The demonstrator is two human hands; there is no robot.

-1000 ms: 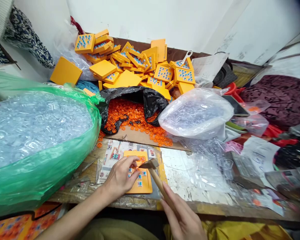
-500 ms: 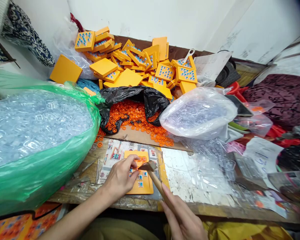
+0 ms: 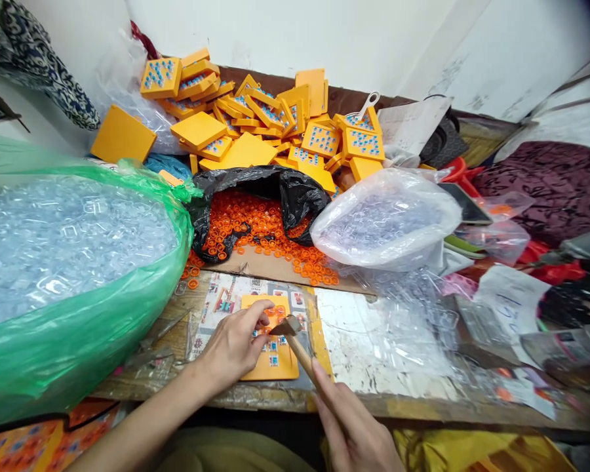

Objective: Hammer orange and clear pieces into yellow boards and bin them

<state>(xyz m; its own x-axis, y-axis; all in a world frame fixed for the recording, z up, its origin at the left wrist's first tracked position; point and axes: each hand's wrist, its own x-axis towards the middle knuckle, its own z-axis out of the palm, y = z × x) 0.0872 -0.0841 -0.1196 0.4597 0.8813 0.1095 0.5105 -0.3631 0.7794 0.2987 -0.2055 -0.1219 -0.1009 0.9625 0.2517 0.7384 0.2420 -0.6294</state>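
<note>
A hammer (image 3: 302, 357) with a wooden handle is gripped in my right hand (image 3: 356, 426), at the bench's front edge. Its metal head is over a flat yellow plastic board (image 3: 288, 370), close to my left fingertips. My left hand (image 3: 233, 344) rests at the board's left side, thumb and fingers curled together; whatever they pinch is hidden by the fingers and the hammer head. Small blue-and-clear pieces (image 3: 274, 360) sit in rows on the board, with several orange rings (image 3: 278, 311) near its top. A printed sheet (image 3: 211, 314) lies beneath the board.
A black bag (image 3: 305, 196) spills orange rings onto cardboard (image 3: 275, 265). Clear plastic pieces fill a green bag (image 3: 142, 295) at left and a white bag (image 3: 388, 255) at right. Yellow boards (image 3: 248, 151) are heaped behind. Loose clear plastic (image 3: 413, 328) covers the bench's right side.
The hammer head has tilted and shifted slightly left and down over the board. My left hand keeps its place on the board. The whole view has shifted a little.
</note>
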